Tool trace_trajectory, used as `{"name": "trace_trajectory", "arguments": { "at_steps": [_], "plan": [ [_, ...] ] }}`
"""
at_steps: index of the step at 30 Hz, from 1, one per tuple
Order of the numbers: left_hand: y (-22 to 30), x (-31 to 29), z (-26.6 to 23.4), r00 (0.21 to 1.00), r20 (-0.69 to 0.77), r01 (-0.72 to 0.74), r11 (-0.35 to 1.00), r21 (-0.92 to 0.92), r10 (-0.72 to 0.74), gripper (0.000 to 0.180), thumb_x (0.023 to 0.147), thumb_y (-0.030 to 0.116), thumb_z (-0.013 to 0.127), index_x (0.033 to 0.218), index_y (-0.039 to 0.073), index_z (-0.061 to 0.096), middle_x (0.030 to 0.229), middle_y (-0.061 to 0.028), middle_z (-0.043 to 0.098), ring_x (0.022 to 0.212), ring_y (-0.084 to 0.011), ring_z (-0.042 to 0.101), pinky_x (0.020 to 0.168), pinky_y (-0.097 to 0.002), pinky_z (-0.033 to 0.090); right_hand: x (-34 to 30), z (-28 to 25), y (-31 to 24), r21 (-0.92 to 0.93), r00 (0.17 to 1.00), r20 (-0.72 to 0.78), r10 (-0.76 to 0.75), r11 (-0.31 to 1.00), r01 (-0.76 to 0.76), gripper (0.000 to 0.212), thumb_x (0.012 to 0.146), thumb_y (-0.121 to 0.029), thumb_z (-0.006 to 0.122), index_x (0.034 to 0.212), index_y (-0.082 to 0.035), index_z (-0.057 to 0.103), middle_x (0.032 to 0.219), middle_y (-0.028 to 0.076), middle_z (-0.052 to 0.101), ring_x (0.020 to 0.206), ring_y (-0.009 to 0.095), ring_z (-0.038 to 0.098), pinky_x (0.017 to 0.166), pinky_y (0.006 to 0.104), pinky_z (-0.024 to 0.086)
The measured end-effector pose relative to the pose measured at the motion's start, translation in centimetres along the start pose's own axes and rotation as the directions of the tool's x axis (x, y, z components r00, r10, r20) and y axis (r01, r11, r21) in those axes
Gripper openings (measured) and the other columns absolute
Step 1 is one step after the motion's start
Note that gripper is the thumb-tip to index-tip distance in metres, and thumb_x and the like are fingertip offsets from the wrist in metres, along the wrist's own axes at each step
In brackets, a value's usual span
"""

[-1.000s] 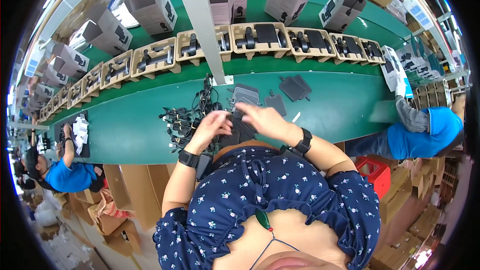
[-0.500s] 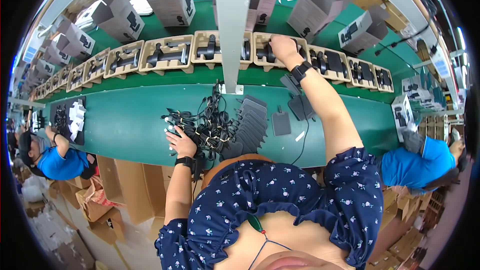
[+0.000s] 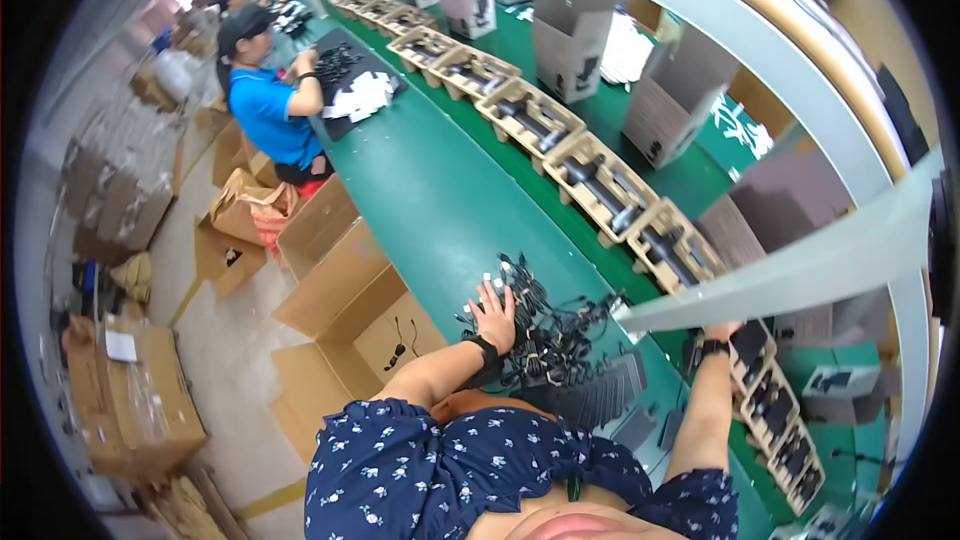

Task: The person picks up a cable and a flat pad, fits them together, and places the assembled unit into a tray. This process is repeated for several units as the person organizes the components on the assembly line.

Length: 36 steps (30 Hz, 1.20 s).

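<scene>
My left hand [image 3: 492, 317] lies with fingers apart on the near left side of a pile of bundled black cables [image 3: 540, 345]. At the row of trays is my right hand [image 3: 722, 329], its fingers hidden behind the slanting metal post [image 3: 800, 285]. Just past that hand, a moulded tan tray holds a flat black piece [image 3: 746, 345]. On the other side of the post, a tray holds a black cylindrical device [image 3: 672, 252]. Flat black plates [image 3: 605, 395] lie fanned out beside the cables.
More filled trays [image 3: 545, 122] run along the green bench [image 3: 430, 180]. Open printed boxes [image 3: 575, 40] stand behind them. A co-worker in blue [image 3: 265, 100] works at the far left, by a dark mat with white pieces [image 3: 360, 98]. An open carton [image 3: 340, 315] sits below the bench edge.
The view has swung left, bringing the far bench and co-worker closer to the middle. My left hand stays on the cables; my right hand remains at the trays, now partly behind the post.
</scene>
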<state>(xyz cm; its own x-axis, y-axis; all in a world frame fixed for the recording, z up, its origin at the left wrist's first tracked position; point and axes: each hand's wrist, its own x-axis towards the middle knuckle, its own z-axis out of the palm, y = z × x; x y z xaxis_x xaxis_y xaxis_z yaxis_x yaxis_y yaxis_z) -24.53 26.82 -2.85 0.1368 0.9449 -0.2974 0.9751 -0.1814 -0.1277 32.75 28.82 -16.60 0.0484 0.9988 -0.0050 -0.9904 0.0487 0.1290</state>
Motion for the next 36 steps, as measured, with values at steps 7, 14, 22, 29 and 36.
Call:
{"name": "trace_trajectory", "arguments": {
  "at_steps": [7, 14, 22, 29, 36],
  "plan": [
    [-2.3, -2.4, 0.3, 0.991, 0.014, 0.133, 0.991, 0.014, -0.133, 0.066, 0.082, 0.02, 0.04, 0.137, -0.002, 0.012, 0.135, -0.0383, 0.007, 0.124, -0.0535, 0.013, 0.093, -0.0658, 0.017, 2.5, 9.6, 16.9, -0.778, 0.69, 0.246, -0.681, -0.563, -0.279, 0.039, 0.075, -0.023, 0.063, 0.106, 0.0, 0.056, 0.107, 0.015, 0.058, 0.1, 0.028, 0.053, 0.085, 0.0351, 0.041],
    [-2.2, -0.9, 0.6, 0.993, -0.009, 0.119, 0.993, 0.026, -0.118, 0.062, 0.083, 0.021, 0.039, 0.138, 0.004, 0.015, 0.136, -0.0364, 0.008, 0.125, -0.0524, 0.012, 0.093, -0.0668, 0.017, 1.4, 15.7, 19.4, -0.579, 0.716, 0.293, -0.634, -0.713, -0.394, 0.033, 0.079, -0.02, 0.056, 0.103, 0.002, 0.056, 0.1, 0.016, 0.06, 0.092, 0.03, 0.057, 0.082, 0.0361, 0.043],
    [-2.6, -0.4, -0.1, 0.99, 0.053, 0.127, 0.991, 0.041, -0.129, 0.062, 0.085, 0.021, 0.038, 0.138, 0.004, 0.012, 0.137, -0.0362, 0.007, 0.125, -0.0521, 0.012, 0.093, -0.0667, 0.018, -2.0, 16.2, 19.3, -0.136, 0.694, 0.449, -0.563, -0.811, -0.569, 0.035, 0.082, -0.029, 0.056, 0.099, 0.001, 0.052, 0.098, 0.017, 0.052, 0.093, 0.035, 0.048, 0.079, 0.0416, 0.04],
    [-3.0, 0.0, 0.2, 0.991, 0.032, 0.13, 0.991, 0.018, -0.13, 0.065, 0.083, 0.022, 0.041, 0.138, 0.003, 0.012, 0.136, -0.0372, 0.007, 0.125, -0.0511, 0.015, 0.093, -0.0653, 0.019, -8.9, 17.6, 21.2, -0.129, 0.449, 0.785, -0.428, -0.82, -0.557, 0.037, 0.083, -0.028, 0.057, 0.107, -0.001, 0.051, 0.099, 0.017, 0.054, 0.091, 0.034, 0.053, 0.072, 0.0414, 0.045],
    [-3.3, 0.6, 0.1, 0.983, 0.088, 0.16, 0.987, 0.01, -0.16, 0.066, 0.083, 0.02, 0.042, 0.139, 0.005, 0.009, 0.138, -0.035, 0.004, 0.126, -0.0505, 0.012, 0.094, -0.0642, 0.018, -20.4, 12.5, 25.2, 0.152, 0.565, -0.068, -0.823, -0.568, -0.809, 0.079, 0.077, -0.05, 0.056, 0.138, -0.015, 0.019, 0.139, 0.021, 0.022, 0.127, 0.036, 0.025, 0.095, 0.0561, 0.028]
  ]
}}
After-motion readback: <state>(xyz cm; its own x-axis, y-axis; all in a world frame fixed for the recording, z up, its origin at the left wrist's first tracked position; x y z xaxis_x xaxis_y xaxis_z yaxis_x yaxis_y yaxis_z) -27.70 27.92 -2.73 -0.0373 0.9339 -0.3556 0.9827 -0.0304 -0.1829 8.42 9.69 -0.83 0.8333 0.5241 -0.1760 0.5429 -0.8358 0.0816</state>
